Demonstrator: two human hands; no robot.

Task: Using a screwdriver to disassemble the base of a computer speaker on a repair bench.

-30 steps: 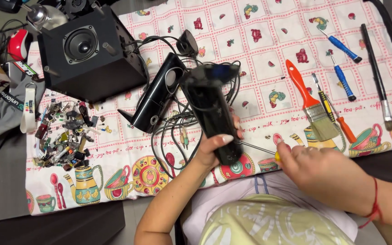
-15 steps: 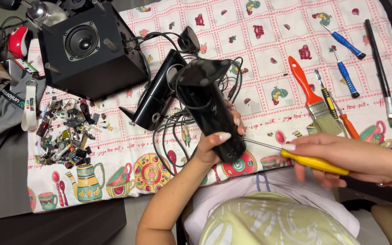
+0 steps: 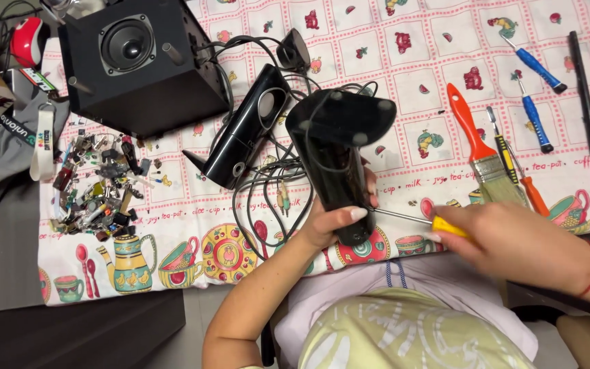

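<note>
1. Two hands busy: left hand (image 3: 329, 225) grips the slim black speaker (image 3: 339, 164), tilted up off the table (image 3: 8, 266).
2. Right hand (image 3: 513, 242) clenches a yellow-handled screwdriver (image 3: 414, 220), tip at the speaker's lower side.
3. I'd keep it square and press firmly so it doesn't slip.

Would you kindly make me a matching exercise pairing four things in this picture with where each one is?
Things:
1. slim black speaker
2. yellow-handled screwdriver
3. orange-handled paintbrush
4. cube speaker

Places:
A. lying untouched on the cloth, right of centre
B. gripped in the left hand
C. standing at the cloth's top left
D. held in the right hand, tip against the slim speaker

Pairs: 1-B, 2-D, 3-A, 4-C
</note>
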